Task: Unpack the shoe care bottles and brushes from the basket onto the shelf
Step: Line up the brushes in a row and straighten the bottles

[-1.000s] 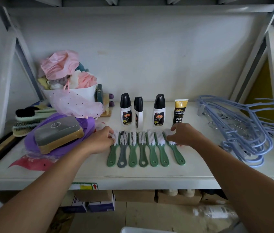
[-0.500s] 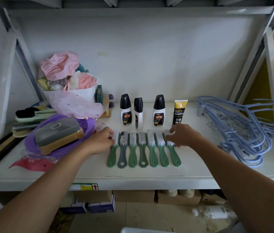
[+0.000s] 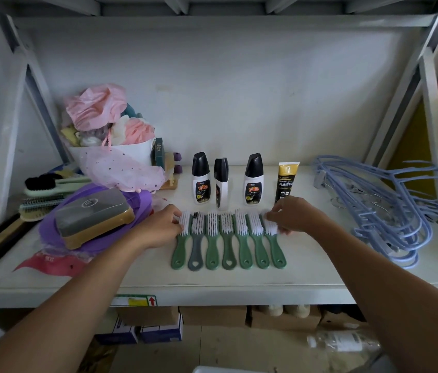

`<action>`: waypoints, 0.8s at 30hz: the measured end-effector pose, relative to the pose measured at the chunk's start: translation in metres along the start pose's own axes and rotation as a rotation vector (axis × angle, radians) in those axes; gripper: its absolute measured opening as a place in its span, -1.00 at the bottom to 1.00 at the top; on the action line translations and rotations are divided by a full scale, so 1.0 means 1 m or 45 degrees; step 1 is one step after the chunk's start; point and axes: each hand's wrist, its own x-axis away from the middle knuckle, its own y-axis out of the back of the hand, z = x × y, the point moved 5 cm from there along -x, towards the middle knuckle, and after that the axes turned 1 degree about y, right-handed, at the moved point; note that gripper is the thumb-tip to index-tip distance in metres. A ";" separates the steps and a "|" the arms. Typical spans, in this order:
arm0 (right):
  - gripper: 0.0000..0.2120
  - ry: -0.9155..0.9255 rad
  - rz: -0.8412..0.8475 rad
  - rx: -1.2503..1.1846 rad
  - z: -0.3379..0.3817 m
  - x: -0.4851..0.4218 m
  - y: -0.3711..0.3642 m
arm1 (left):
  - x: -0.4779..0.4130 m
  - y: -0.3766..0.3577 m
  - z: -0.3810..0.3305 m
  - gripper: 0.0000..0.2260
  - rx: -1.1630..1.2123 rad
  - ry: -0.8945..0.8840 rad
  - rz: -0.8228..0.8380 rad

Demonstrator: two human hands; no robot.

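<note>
Several green-handled brushes (image 3: pixel 227 242) with white bristles lie side by side on the white shelf (image 3: pixel 239 281), handles toward me. My left hand (image 3: pixel 158 228) presses against the leftmost brush's head. My right hand (image 3: pixel 294 218) holds the rightmost brush's head (image 3: pixel 270 227) with curled fingers. Behind the row stand three white bottles with black caps (image 3: pixel 201 179) and a gold and black tube (image 3: pixel 286 181). The basket is not in view.
A heap of blue hangers (image 3: pixel 390 205) fills the shelf's right side. On the left lie a purple basin with a grey and tan brush (image 3: pixel 92 215), more brushes (image 3: pixel 48 184) and a white tub of pink puffs (image 3: pixel 113 146). Boxes (image 3: pixel 212 316) sit below.
The rightmost brush, splayed out to the right a second ago, has been swung in parallel with the others. Both hands stay at the ends of the row.
</note>
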 end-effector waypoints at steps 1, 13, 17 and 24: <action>-0.59 -0.001 -0.019 -0.015 -0.002 -0.001 0.005 | 0.000 0.000 0.000 -0.63 0.001 -0.002 0.001; -0.65 -0.193 -0.225 0.134 -0.070 0.011 0.032 | -0.002 0.002 0.004 -0.65 0.001 0.009 -0.002; -0.47 -0.231 -0.164 0.180 -0.070 0.009 0.026 | -0.002 0.001 0.005 -0.64 -0.019 0.012 0.001; -0.58 -0.186 -0.155 0.260 -0.062 0.004 0.016 | -0.002 0.000 0.005 -0.68 0.004 0.014 -0.013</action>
